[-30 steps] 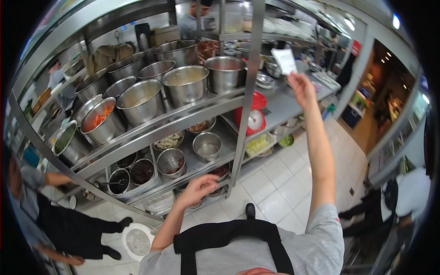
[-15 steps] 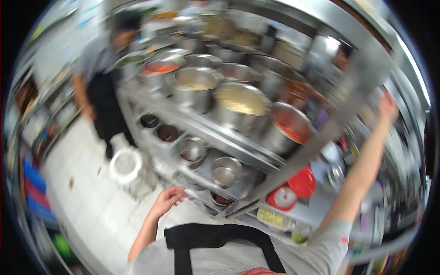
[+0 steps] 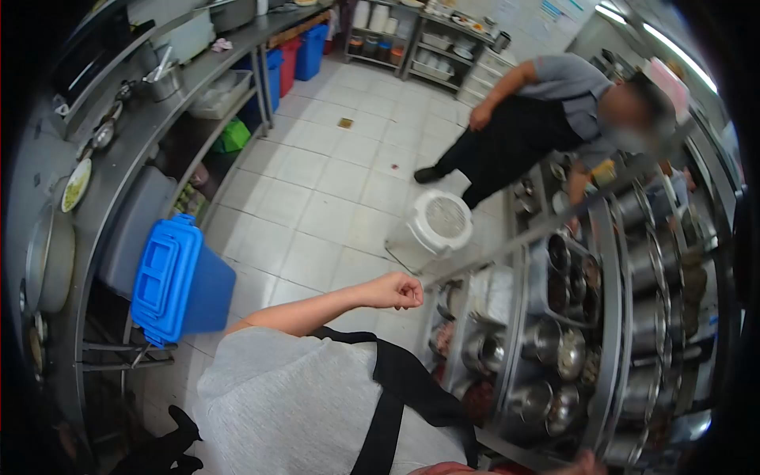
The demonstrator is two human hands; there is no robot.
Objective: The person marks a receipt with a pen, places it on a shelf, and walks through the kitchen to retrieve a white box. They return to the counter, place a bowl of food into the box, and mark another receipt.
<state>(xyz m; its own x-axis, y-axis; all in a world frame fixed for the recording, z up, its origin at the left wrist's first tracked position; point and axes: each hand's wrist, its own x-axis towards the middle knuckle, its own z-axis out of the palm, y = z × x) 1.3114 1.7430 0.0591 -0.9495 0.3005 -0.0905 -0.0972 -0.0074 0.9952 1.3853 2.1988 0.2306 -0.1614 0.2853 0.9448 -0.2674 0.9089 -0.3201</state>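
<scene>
My left hand (image 3: 397,290) is held out over the tiled floor with its fingers curled into a loose fist. I see nothing in it, and it touches nothing. Just beyond it stands a white bin (image 3: 427,229) with a round, perforated-looking top. Metal pots (image 3: 484,352) on the steel shelving are to its right. Only a blurred part of my right hand (image 3: 586,465) shows at the bottom edge, near the lower end of the shelving. Its fingers and anything in them cannot be made out.
A co-worker in a dark apron (image 3: 538,134) stands beyond the bin at the shelving. To the left runs a steel counter (image 3: 170,103), with a blue lidded bin (image 3: 186,277) by its lower shelf. White floor tiles (image 3: 317,210) lie between counter and shelving.
My view has swung left, bringing in the counter and blue bin. My left hand has curled its fingers. My right hand, raised high on the right before, is now low at the bottom edge.
</scene>
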